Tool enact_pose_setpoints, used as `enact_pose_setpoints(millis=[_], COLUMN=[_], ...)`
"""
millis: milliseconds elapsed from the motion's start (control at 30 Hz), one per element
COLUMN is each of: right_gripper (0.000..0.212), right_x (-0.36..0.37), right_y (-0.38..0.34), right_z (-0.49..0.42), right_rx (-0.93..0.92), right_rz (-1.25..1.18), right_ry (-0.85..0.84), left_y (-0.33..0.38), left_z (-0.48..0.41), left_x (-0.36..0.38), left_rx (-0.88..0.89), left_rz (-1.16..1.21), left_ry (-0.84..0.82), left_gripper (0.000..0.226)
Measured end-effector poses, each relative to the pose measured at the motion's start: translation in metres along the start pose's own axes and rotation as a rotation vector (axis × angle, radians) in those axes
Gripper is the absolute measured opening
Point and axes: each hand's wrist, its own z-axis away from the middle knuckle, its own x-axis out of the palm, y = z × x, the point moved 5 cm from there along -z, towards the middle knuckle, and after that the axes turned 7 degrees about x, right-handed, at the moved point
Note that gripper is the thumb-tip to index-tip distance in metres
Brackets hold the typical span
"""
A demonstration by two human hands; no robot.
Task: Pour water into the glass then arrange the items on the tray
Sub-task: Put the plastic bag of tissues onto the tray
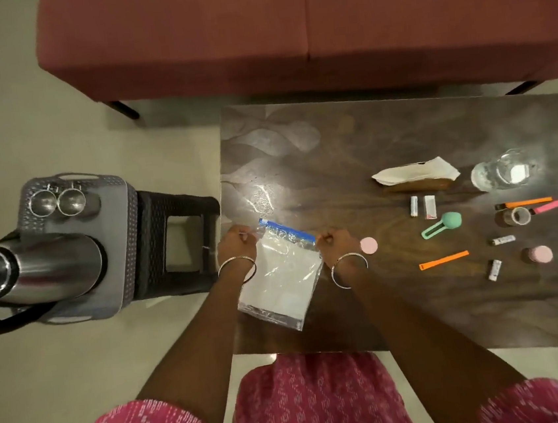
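Dark counter (332, 143), cluttered — our left hand (236, 246) and right hand (336, 245) fingers pinch the zip bag (281, 280) top corners, glass (504, 170) far off right.

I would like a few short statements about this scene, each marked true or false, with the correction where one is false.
1. The left hand and the right hand both pinch the top edge of the clear plastic zip bag. True.
2. The two round steel cups stand on the dark wooden table. False: they stand on the grey plastic tray, left of the table.
3. The clear glass vessel stands on the table, right of the white paper napkin. True.
4. The round pink lid lies left of the left hand. False: it lies on the table just right of the right hand.
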Motion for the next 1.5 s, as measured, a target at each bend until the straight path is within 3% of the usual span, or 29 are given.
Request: enact_pose_setpoints(millis=[200,467,567,700,933,1167,1500], right_gripper=[0.017,0.018,0.018,0.014,0.023,0.023,0.006], right_x=[0.018,0.022,0.010,-0.019,-0.064,-0.121,-0.223], right_y=[-0.006,-0.002,-0.015,-0.045,-0.080,-0.082,-0.053], right_z=[-0.033,-0.039,-0.026,0.012,0.112,0.207,0.319], right_rx=[-0.123,-0.169,-0.205,-0.375,-0.699,-0.980,-1.217], right_rz=[0.147,0.116,0.042,-0.097,-0.194,-0.238,-0.359], right_ry=[-0.040,-0.064,-0.064,-0.024,-0.065,0.022,0.085], left_y=[-0.007,-0.001,0.012,0.032,0.072,0.129,0.205], left_z=[-0.030,-0.028,-0.008,0.028,0.107,0.211,0.345], left_x=[0.029,0.036,0.023,-0.003,-0.051,-0.095,-0.113], left_rx=[-0.027,-0.020,0.036,0.177,0.311,0.506,0.715], left_rz=[0.039,0.224,0.333,0.434,0.604,0.592,0.817], left_ry=[-0.034,-0.023,0.018,0.119,0.337,0.499,0.496], left_gripper=[0.013,0.017,0.008,0.028,0.014,0.008,0.013])
